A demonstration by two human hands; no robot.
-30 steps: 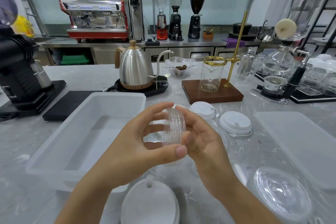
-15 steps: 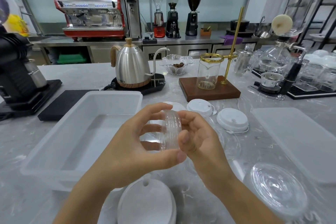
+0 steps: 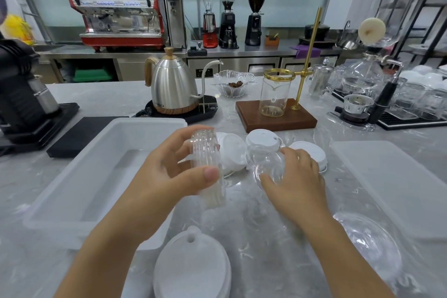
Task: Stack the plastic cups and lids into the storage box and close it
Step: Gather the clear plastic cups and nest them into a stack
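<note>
Gathering step: left hand fingers clasp stack of clear lids near storage box, empty, left. Right hand fingers closing on clear lid on tabletop. Next: add lid onto stack, aligned.

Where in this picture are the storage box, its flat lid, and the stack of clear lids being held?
storage box (image 3: pixel 72 184): head view, on its left inner wall.
box lid (image 3: pixel 396 184): head view, on its flat top.
stack of clear lids (image 3: pixel 206 152): head view, on its ribbed edge.

Probably a café: espresso machine, grinders.
</note>
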